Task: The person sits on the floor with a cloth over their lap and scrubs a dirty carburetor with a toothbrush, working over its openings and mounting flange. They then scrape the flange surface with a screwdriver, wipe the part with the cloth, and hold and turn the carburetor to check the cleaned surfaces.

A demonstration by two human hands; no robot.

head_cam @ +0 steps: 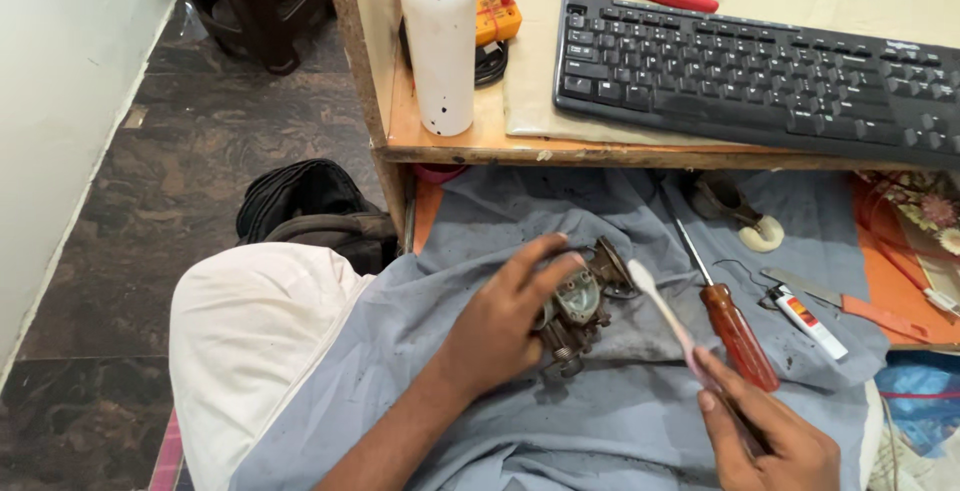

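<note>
Fingers (pixel 535 263) of our left hand (pixel 500 326) grip the grimy metal carburettor (pixel 578 313) at frame centre on grey cloth (pixel 600 421); our right hand (pixel 775 441) pinches a white-headed pink toothbrush (pixel 665 313). We judge scrubbing underway; next, bristles must reach its crevices.

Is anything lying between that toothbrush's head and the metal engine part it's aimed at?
Nothing visible does. The right hand holds the toothbrush with its bristle end right beside the metal part, which the left hand grips. The screwdriver lies off to the side on the grey cloth.
</note>
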